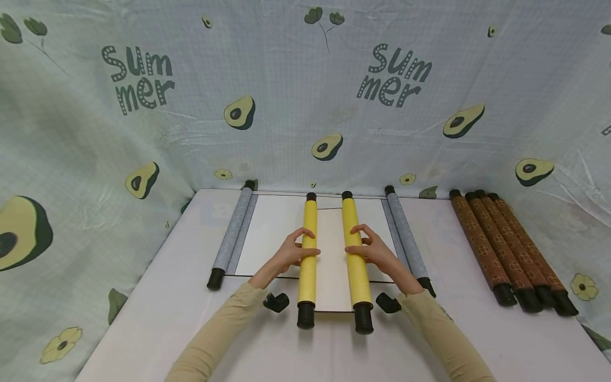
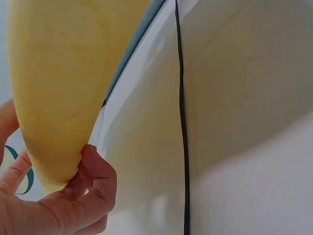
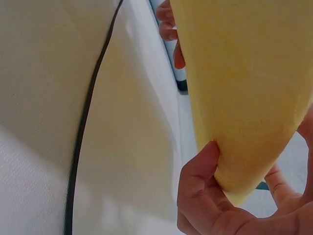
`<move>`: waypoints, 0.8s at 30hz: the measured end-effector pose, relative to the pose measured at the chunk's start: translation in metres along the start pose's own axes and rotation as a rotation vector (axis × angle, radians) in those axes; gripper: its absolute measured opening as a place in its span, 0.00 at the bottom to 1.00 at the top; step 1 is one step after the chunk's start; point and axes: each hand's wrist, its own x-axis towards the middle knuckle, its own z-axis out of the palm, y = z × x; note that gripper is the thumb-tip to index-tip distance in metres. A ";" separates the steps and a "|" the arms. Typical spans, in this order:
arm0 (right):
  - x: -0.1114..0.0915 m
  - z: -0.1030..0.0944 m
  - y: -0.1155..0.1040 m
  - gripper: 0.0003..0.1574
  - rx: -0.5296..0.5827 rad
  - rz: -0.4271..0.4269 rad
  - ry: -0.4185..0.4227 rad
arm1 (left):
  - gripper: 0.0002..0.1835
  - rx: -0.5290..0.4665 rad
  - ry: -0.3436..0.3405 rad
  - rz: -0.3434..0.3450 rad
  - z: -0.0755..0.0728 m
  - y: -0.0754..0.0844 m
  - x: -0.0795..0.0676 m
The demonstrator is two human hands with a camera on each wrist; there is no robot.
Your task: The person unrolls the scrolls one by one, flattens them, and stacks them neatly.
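Note:
A yellow scroll is partly unrolled, a pale sheet (image 1: 332, 254) stretching between its left roll (image 1: 307, 276) and right roll (image 1: 358, 276). Both rolls end in black knobs. My left hand (image 1: 289, 253) grips the left roll near its middle, thumb across the near face and fingers round the outer side. Mirroring it, my right hand (image 1: 374, 250) grips the right roll. The wrist views show curled fingers on the yellow backing (image 2: 63, 83) and the other yellow roll (image 3: 244, 98). Behind them lies a grey-blue scroll spread open, its white sheet (image 1: 274, 228) partly covered by the yellow one.
The grey-blue scroll's left roll (image 1: 234, 236) and right roll (image 1: 406, 233) lie outside my hands. Several brown patterned scrolls (image 1: 482, 244) lie rolled up side by side on the right of the white table (image 1: 157, 323). A printed cloth (image 1: 286, 69) hangs behind.

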 end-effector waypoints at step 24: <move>-0.003 -0.006 0.003 0.26 -0.016 -0.013 -0.016 | 0.24 0.015 -0.048 0.038 -0.007 -0.004 -0.001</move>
